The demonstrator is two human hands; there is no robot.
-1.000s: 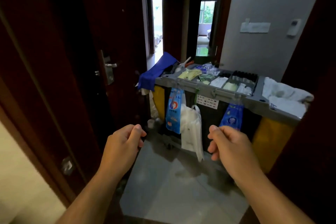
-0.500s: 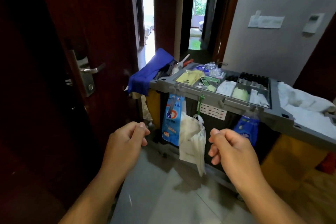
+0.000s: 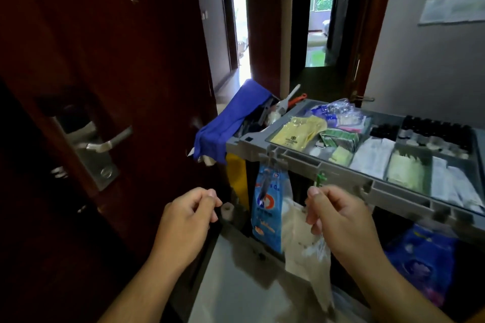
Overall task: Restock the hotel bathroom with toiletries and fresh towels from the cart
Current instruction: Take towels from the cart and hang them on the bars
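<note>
Head view: cart [image 3: 301, 162] close ahead, stocked, nothing taken; left hand [image 3: 186, 220], right hand [image 3: 341, 220] curled, empty. Whole restock left.

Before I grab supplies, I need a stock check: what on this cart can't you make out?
Head view:
- Cart: right end cut off by the frame edge.
- Bottles: labels blurred, too small.
- Lower shelves: dark, hidden behind hanging bags.
- Sachets: print blurred.

Cart [image 3: 237, 143]: right of door [image 3: 131, 47]. Cloth [image 3: 225, 123]: draped over cart's left end. Top tray [image 3: 341, 169]: sachets [image 3: 372, 157] in front compartments, bottles [image 3: 435, 130] in back-right compartment. Front edge: packet [image 3: 267, 217] and plastic bag [image 3: 299, 249] hanging at left, second bag [image 3: 422, 262] at right.
</note>
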